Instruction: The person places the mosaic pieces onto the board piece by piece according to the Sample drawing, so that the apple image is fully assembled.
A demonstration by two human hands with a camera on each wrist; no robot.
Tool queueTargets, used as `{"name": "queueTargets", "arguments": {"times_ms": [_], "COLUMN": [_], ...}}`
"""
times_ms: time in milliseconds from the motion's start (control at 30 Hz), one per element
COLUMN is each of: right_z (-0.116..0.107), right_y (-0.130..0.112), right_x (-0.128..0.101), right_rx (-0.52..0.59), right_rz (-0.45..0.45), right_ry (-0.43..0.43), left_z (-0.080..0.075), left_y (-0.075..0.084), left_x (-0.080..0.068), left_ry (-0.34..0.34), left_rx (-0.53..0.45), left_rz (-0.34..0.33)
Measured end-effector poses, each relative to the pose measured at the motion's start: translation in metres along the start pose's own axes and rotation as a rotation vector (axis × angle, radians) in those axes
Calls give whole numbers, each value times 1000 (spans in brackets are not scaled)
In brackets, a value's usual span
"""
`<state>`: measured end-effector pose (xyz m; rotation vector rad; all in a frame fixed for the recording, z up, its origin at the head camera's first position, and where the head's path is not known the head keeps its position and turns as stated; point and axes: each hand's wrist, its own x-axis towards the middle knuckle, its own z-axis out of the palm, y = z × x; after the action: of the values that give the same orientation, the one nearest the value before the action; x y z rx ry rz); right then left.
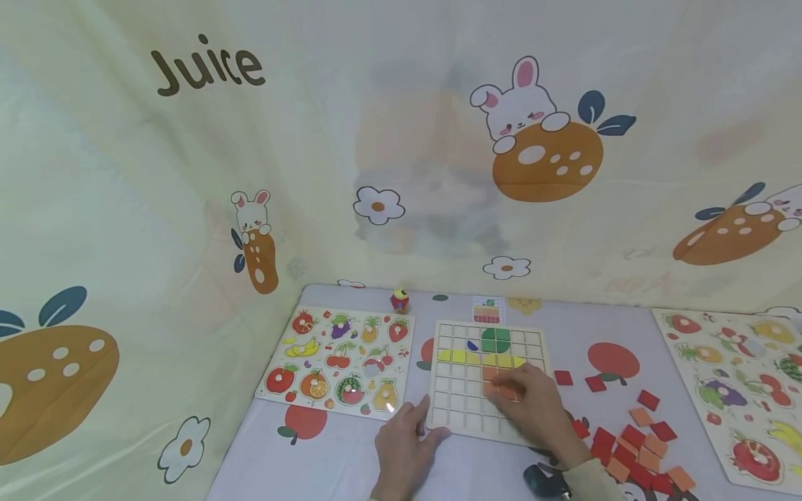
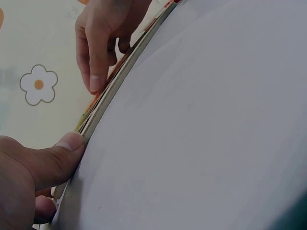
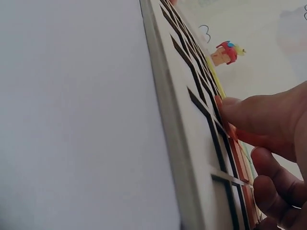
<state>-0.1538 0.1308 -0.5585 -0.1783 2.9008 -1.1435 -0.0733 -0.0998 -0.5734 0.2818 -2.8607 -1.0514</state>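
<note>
A pale grid board (image 1: pixel 457 403) lies on the table, with a row of yellow tiles (image 1: pixel 473 358), green pieces (image 1: pixel 496 340), a small blue piece (image 1: pixel 473 345) and orange tiles in its cells. At its near left corner my left hand (image 1: pixel 406 445) holds the edge, thumb (image 2: pixel 67 148) along the front side and index finger along the left. Over the middle of the board, my right hand (image 1: pixel 532 403) pinches an orange square tile (image 3: pixel 221 111) between thumb and fingers, right at the grid. Other orange tiles (image 3: pixel 240 160) lie in a line beside it.
Red and orange tiles (image 1: pixel 633 437) lie scattered right of the board. Fruit puzzle boards stand at left (image 1: pixel 326 348) and right (image 1: pixel 720 410). Behind the grid are a small pattern card (image 1: pixel 489 310) and a red-and-yellow toy figure (image 1: pixel 399 300). A black object (image 1: pixel 544 481) lies near my right wrist.
</note>
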Motion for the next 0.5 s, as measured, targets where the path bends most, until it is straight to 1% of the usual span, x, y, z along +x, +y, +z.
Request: {"name": "queueTargets", "arguments": {"times_ms": [233, 367, 500], "right_z": [1, 1, -7], "right_y": [1, 4, 9], "right_x": [0, 0, -3], "right_rx": [-20, -7, 12], "right_rz": [-24, -24, -9], "right_ry": [3, 2, 1], "left_z": [-1, -1, 0], "left_y": [-1, -2, -2], "left_x": [0, 0, 0], "left_ry": [6, 7, 5], "left_rx": [0, -6, -17], "left_rz": [1, 10, 13]}}
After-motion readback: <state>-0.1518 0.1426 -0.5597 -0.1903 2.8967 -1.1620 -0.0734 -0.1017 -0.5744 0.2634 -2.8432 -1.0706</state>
